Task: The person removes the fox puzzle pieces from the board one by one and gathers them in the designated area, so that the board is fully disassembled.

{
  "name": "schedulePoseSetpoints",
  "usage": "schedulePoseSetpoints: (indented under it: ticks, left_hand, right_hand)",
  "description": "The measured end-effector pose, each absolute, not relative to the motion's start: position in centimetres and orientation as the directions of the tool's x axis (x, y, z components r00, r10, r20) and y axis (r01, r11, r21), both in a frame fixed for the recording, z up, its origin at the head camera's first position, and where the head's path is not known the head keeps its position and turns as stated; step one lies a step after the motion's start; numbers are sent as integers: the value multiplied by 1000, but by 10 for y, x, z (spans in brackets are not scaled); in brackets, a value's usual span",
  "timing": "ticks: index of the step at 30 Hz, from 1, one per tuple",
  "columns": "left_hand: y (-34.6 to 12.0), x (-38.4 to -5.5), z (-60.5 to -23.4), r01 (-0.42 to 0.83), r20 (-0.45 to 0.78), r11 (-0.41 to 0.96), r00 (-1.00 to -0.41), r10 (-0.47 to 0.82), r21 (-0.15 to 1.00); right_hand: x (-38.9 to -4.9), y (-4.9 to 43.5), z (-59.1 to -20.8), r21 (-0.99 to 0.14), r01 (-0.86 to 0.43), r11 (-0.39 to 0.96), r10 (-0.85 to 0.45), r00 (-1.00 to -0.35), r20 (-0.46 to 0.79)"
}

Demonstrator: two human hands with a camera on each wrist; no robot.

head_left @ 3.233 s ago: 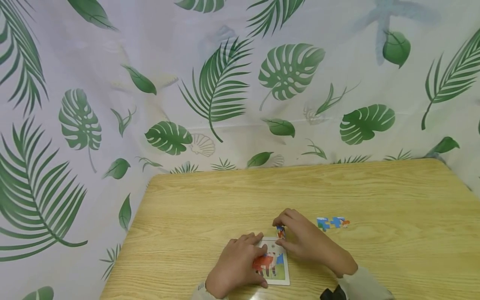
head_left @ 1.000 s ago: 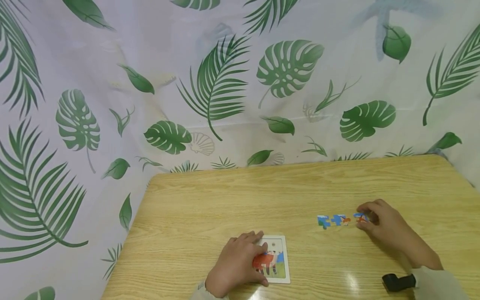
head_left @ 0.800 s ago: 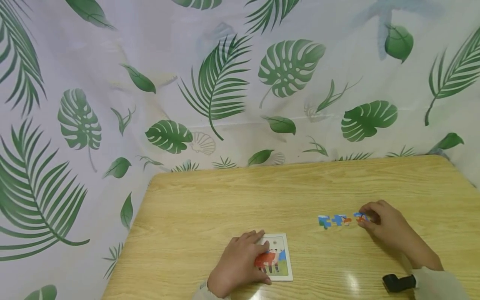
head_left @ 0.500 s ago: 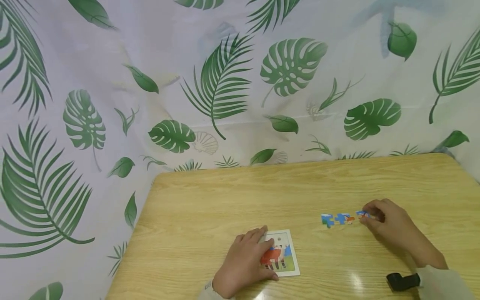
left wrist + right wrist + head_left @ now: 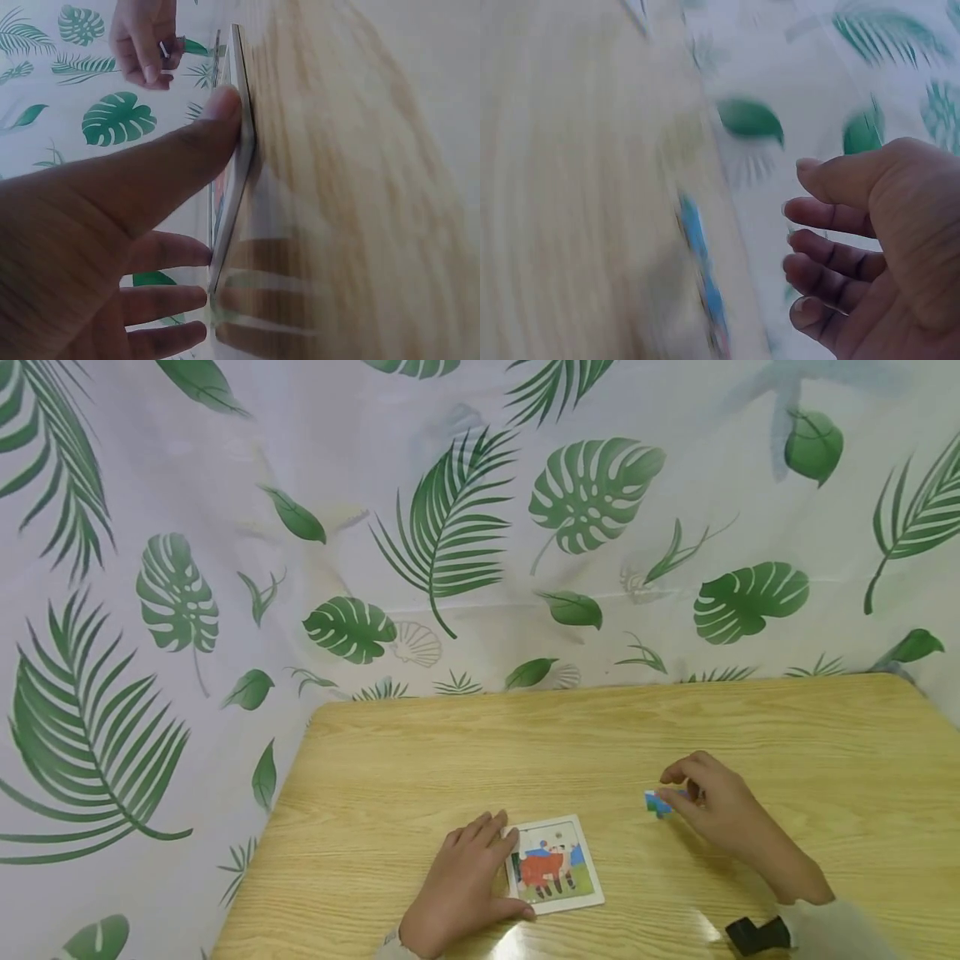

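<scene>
Touching a puzzle tray [image 5: 566, 906] on the table [image 5: 450, 752] with the spread left hand [image 5: 461, 885], hovering over loose pieces [image 5: 656, 803] with the right hand [image 5: 723, 814].
Resting a thumb on the near corner; farther off, curving right fingers apart from the thumb, partly hiding the pieces; backed by a leaf-print cloth [image 5: 465, 560].

Flat Light, Bright Glints, One Smeared View

Soft, rather flat light is falling across the tabletop [image 5: 420, 752] and the leaf-print sheet [image 5: 480, 527]. Two white glints are flaring on the glossy wood, one just below the puzzle frame [image 5: 566, 907], one near the right sleeve [image 5: 832, 931]. In the left wrist view, the left fingers [image 5: 169, 301] are mirroring in the wood, which is washing out pale toward the upper corner. In the right wrist view, blur is smearing the tabletop and puzzle pieces [image 5: 695, 225]; the right fingers [image 5: 840, 256] are appearing crisper.
</scene>
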State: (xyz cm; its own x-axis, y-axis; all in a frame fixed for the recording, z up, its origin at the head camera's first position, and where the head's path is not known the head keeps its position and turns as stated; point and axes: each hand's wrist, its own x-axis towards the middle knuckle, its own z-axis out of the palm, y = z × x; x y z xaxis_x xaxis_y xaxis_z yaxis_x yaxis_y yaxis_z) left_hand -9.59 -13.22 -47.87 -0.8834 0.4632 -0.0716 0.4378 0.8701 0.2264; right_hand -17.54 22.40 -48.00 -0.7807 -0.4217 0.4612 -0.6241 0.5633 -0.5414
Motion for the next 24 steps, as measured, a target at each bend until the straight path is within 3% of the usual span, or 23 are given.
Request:
schedulePoseSetpoints:
  ticks: [7,14,24]
  left_hand:
    - [-115,-102,-478,472,-49,844,-865,499,256]
    - [-113,-104,-480,479,-53,855,-866,497,199]
    - [-121,-99,-478,458,-59,859,-874,482,230]
  right_hand:
    - [-161,166,-477,-651,-607,456,-570,-761,310]
    - [-146,125,-474,-666,-635,391,-703,-673,230]
    - [-128,96,-486,-669,-609,426,-716,-679,163]
